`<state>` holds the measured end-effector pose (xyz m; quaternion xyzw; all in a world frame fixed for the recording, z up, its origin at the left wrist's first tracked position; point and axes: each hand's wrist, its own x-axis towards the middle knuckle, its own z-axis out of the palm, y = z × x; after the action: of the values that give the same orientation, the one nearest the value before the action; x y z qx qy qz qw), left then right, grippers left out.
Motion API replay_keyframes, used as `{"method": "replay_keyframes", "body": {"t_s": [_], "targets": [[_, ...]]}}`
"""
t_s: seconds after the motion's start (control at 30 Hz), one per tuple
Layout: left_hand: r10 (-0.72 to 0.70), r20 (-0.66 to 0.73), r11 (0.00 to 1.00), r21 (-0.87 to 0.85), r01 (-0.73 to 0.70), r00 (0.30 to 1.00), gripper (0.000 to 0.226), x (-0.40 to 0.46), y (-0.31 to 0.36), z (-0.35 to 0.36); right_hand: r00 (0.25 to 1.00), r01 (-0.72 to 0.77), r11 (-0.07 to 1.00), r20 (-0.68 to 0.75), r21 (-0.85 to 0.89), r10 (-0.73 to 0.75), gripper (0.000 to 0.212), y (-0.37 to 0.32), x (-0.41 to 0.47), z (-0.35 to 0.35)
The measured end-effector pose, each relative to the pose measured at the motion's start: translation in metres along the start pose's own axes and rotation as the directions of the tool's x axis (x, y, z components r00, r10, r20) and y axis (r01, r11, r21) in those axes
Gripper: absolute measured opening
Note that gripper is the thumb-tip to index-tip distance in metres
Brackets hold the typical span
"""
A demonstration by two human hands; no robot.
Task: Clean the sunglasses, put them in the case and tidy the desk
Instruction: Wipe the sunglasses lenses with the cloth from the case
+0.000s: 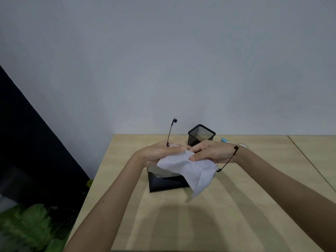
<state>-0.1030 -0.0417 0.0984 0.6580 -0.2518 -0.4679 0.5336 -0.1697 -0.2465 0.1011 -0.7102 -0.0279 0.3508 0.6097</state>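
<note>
Both my hands hold the sunglasses above the wooden desk. My left hand grips the frame at its left end, where one thin black temple arm sticks upward. My right hand pinches a white cleaning cloth around the lenses; the other temple arm runs past my right wrist. The cloth hides the lenses and hangs down to the right. Below my hands stands the open black glasses case on the desk.
A black mesh pen holder stands at the desk's back edge against the grey wall. A small light-blue object lies just right of it. Green plant leaves sit off the desk's left edge beside a dark panel.
</note>
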Motion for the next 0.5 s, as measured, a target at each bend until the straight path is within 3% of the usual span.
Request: {"method": "replay_keyframes", "body": {"t_s": [0.07, 0.2, 0.33, 0.4, 0.5], "targets": [[-0.060, -0.030, 0.998, -0.004, 0.060, 0.998, 0.034, -0.002, -0.005, -0.003, 1.000, -0.008, 0.999, -0.028, -0.036, 0.007, 0.013, -0.001, 0.000, 0.001], [-0.108, -0.057, 0.994, 0.015, 0.109, 0.992, 0.035, -0.004, -0.005, -0.009, 0.995, 0.004, 0.997, -0.098, -0.076, -0.012, 0.010, -0.002, -0.004, -0.004], [-0.048, -0.175, 0.991, 0.113, 0.068, 0.983, 0.031, -0.008, -0.001, -0.012, 0.995, -0.089, 0.995, 0.031, -0.050, 0.091, 0.014, 0.000, -0.012, -0.013], [0.008, -0.209, 0.980, 0.197, 0.034, 0.978, 0.028, -0.011, 0.004, -0.012, 0.992, -0.121, 0.992, 0.015, -0.021, 0.122, 0.016, 0.003, -0.015, -0.018], [0.081, -0.249, 0.944, 0.329, 0.006, 0.965, 0.042, -0.013, 0.008, -0.011, 0.989, -0.134, 0.991, -0.057, 0.016, 0.135, 0.015, 0.005, -0.017, -0.019]]}}
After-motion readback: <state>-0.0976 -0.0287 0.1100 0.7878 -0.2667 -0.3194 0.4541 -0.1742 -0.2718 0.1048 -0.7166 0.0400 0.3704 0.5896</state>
